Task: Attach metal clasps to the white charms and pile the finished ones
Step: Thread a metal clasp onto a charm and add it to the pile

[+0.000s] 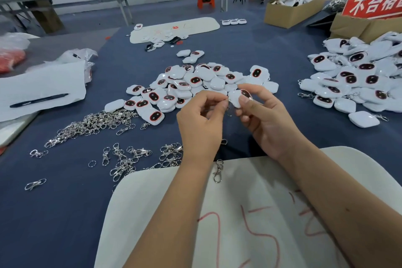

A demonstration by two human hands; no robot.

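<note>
At frame centre the right hand (pixel 258 111) is pinching a white charm (pixel 238 97) while the left hand (pixel 200 115) is pinching a clasp ring (pixel 227 99) against it; finished pile (pixel 356 85) sitting right, unclasped heap (pixel 185 87) and loose clasps (pixel 95 125) remaining.

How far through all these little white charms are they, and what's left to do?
Done: a big heap of charms with clasps lies at the right. In hand: the right hand holds one white charm while the left hand works a clasp ring onto it. Left: the middle pile of bare charms and the loose metal clasps at the left. Roughly half done, I'd guess.
</note>
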